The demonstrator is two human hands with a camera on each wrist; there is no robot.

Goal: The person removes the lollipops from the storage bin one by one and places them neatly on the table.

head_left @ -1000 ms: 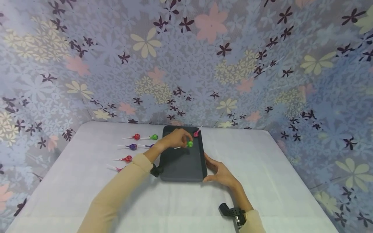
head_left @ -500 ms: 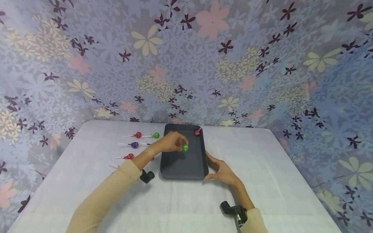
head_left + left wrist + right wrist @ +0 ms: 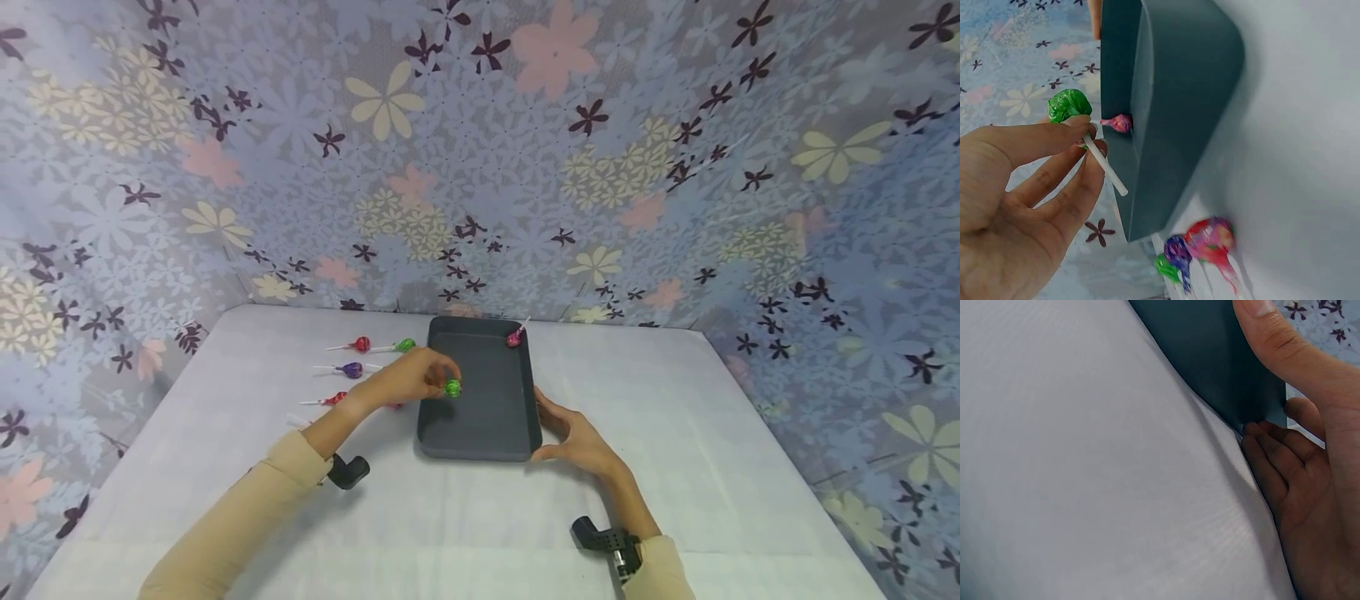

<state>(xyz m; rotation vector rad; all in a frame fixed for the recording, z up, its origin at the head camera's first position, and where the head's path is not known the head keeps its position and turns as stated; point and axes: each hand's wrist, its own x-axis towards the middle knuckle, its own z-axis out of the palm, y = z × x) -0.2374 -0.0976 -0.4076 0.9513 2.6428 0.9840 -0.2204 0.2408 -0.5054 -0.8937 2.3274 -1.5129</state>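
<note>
My left hand (image 3: 408, 377) pinches a green-wrapped lollipop (image 3: 1069, 105) between thumb and fingers, just below its candy head, the white stick pointing down past the fingertips. It hovers above the left side of a dark grey rectangular tray (image 3: 483, 429). Inside the tray, in the far right corner, a pink lollipop (image 3: 513, 340) leans with its stick over the rim. My right hand (image 3: 579, 442) rests against the tray's right wall near the front corner, thumb and fingers spread apart; in the right wrist view its fingertips (image 3: 1260, 434) touch the wall low down.
Left of the tray several lollipops lie on the white cloth: a red one (image 3: 362, 344), a green one (image 3: 405, 344), a purple one (image 3: 352, 370) and another red one (image 3: 337, 398) among them. My left forearm partly covers this group. A flowered curtain (image 3: 480, 167) stands behind the table.
My left hand has moved left and slightly toward me with the green lollipop, from over the tray's middle to its left side. The right hand stays at the tray's right wall.
</note>
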